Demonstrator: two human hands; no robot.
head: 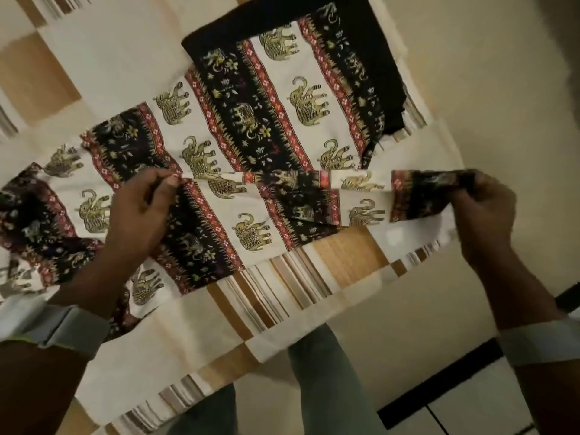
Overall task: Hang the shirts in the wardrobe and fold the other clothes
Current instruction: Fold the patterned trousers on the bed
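Note:
A long patterned garment [257, 127] with gold elephants, black floral bands and red trim lies spread across the bed. Its upper end is plain black cloth [282, 23]. My left hand [144, 208] pinches a fold of the fabric near the garment's middle. My right hand [483, 208] grips a narrow end of the same garment, lifted slightly over the bed's edge. A strip of the cloth stretches taut between both hands.
The bed is covered by a cream sheet with tan and brown striped blocks [314, 277]. Its near edge runs diagonally past my legs in grey-green trousers [326, 381]. Pale floor [502, 73] lies to the right, with a dark-framed object [445, 390] at the lower right.

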